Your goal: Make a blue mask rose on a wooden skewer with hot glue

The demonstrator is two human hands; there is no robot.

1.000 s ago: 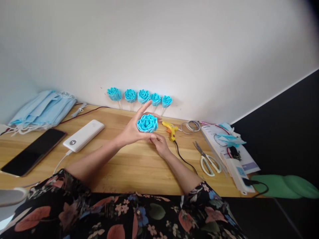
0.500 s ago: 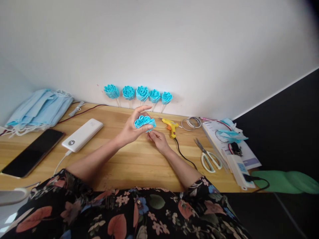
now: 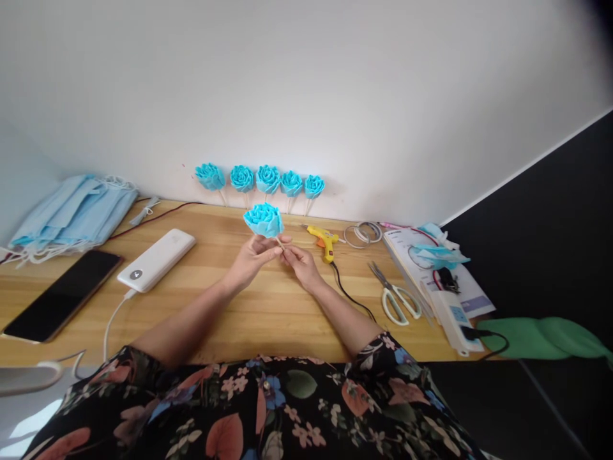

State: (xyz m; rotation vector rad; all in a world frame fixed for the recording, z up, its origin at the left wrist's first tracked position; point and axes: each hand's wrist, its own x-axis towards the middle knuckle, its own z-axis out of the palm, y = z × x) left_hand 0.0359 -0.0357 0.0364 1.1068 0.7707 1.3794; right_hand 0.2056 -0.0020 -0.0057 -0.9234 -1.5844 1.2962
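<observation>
A bright blue artificial rose [image 3: 264,220] on a thin stick stem is held up over the table, its head tilted to the left. Just below the petals, my left hand [image 3: 251,259] is closed with thumb and fingers around the stem. My right hand [image 3: 299,260] pinches the same stem from the right, its fingertips meeting the left thumb. The stem's lower end is hidden by my fingers. Behind them, several matching blue roses [image 3: 267,179] on sticks lean against the white wall.
On the right lie a yellow glue gun [image 3: 327,240], tape rolls [image 3: 368,232], scissors [image 3: 397,300], papers [image 3: 474,291] and a power strip [image 3: 454,319]. A white power bank [image 3: 157,259], a black phone [image 3: 62,294] and stacked blue face masks [image 3: 76,211] occupy the left.
My left hand has let go of the petals and moved down to the stem. The rose head now stands free above both hands, slightly higher and further left.
</observation>
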